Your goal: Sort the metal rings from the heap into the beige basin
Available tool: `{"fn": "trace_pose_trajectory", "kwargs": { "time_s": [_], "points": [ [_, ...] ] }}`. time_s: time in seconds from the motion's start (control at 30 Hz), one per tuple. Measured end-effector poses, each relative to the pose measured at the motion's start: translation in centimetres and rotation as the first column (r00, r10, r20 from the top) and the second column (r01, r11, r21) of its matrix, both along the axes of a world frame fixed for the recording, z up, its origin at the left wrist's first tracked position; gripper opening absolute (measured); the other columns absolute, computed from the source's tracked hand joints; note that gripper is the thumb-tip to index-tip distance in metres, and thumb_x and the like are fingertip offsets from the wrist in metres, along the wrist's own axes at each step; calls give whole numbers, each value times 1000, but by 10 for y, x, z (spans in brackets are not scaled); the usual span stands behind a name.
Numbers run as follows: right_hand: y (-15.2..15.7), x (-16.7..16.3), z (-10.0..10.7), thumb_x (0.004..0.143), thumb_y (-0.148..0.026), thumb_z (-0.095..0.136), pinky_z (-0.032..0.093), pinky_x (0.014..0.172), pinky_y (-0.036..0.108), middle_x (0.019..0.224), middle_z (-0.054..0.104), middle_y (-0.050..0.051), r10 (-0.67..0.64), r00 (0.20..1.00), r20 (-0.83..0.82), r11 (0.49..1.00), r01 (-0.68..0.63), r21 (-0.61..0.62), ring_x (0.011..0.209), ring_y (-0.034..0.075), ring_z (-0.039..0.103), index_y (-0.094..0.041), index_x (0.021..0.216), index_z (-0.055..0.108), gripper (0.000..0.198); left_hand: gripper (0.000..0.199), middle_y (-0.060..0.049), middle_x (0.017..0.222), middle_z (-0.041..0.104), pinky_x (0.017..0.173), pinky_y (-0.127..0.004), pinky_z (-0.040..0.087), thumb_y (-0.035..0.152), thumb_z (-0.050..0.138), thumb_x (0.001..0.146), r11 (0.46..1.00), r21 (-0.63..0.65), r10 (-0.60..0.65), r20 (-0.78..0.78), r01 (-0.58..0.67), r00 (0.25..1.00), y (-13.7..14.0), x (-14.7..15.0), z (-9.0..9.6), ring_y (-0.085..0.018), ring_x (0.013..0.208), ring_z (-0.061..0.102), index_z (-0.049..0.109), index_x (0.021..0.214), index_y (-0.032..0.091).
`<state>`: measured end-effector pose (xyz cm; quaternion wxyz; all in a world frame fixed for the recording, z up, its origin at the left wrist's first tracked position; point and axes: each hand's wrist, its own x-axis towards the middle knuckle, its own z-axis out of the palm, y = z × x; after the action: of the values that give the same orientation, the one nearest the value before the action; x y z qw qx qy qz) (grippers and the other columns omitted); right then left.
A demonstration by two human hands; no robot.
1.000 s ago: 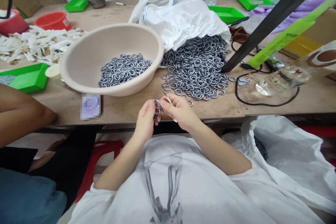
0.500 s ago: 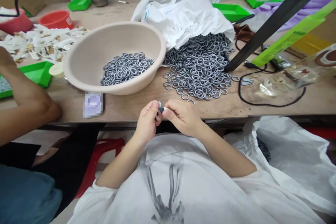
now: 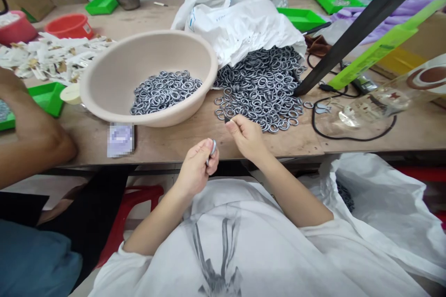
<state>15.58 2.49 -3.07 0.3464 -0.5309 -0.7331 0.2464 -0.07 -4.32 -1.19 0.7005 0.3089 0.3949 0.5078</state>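
At the table's front edge my left hand (image 3: 195, 167) pinches a grey ring (image 3: 213, 146) between thumb and fingers. My right hand (image 3: 246, 138) is up over the tabletop, its fingers closed on a small dark-tipped tool (image 3: 227, 119); most of that tool is hidden in the grip. The tool's tip is close to the near left side of a heap of grey rings (image 3: 261, 93). These spill from a white sack (image 3: 244, 23) lying on its side. Left of the heap, a beige basin (image 3: 104, 60) holds many more such rings (image 3: 165, 93).
A dark slanted post (image 3: 348, 41) rises right of the heap, near a black cable (image 3: 351, 138) and a clear printed cup (image 3: 376, 102). A purple card box (image 3: 120, 140) lies before the basin. At left rests another person's arm (image 3: 38, 134). An open white bag (image 3: 386, 204) stands below right.
My hands have come apart. The right one has moved up and away toward the heap with the dark-tipped tool; the left stays low, still holding the ring. The view has shifted slightly.
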Motion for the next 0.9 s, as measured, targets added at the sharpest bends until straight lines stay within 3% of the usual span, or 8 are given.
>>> {"fn": "trace_pose_trajectory", "kwargs": {
  "time_s": [0.17,0.27,0.37,0.47,0.53,0.67,0.73,0.9],
  "points": [
    [30,-15,11,93,-44,60,44,75,31,112,71,10,8,920,393,999,-22,33,95,26,66,-21,117,65,34,38,3,58,54,39,-18,29,48,77,76,991,28,132,-32,-131,991,7,-6,-2,-4,40,39,58,72,15],
    [50,-29,15,92,-35,60,47,79,36,117,70,15,13,809,588,1000,-13,-5,100,31,67,-17,119,66,32,34,1,58,58,38,-17,30,43,79,72,984,5,177,-37,-177,984,10,-11,-3,-4,41,42,63,74,13],
    [60,-33,13,94,-26,54,49,79,38,114,70,17,0,793,609,1000,5,-7,97,31,68,-15,116,67,27,33,1,60,60,38,-17,31,43,78,71,983,-13,186,0,-186,983,12,-17,-4,-5,41,45,62,71,14],
    [53,-27,11,94,-26,54,48,78,37,111,69,14,-27,902,431,999,12,37,94,28,67,-18,105,70,21,39,2,60,58,36,-17,30,48,74,73,983,-41,180,47,-178,983,16,-20,-5,-5,40,44,53,65,16],
    [41,-21,12,96,-35,54,47,76,34,98,69,10,33,990,137,999,-32,-6,87,23,64,-18,93,70,24,40,3,60,57,36,-16,28,46,76,74,980,-66,189,48,-185,981,18,-19,-8,-4,40,43,50,66,17],
    [8,-18,12,91,-60,56,47,70,29,75,64,3,187,840,-508,935,-311,-169,73,17,58,-18,83,67,44,37,3,61,58,35,-16,26,47,78,75,991,-92,102,25,-100,994,19,-10,-12,-5,40,42,56,81,17],
    [-5,-21,9,85,-65,61,47,70,29,74,64,2,171,775,-608,922,-343,-178,71,15,56,-19,80,67,47,42,4,58,55,36,-16,25,52,77,75,994,-105,-7,49,12,999,17,-6,-13,-5,39,40,57,84,17],
    [-16,-24,1,91,-55,60,47,78,30,72,62,1,190,796,-575,944,-309,-116,76,16,58,-19,81,69,38,47,8,52,42,36,-14,23,52,80,72,985,-115,-110,134,126,985,12,-1,-9,-3,38,33,49,73,17]
  ]
}}
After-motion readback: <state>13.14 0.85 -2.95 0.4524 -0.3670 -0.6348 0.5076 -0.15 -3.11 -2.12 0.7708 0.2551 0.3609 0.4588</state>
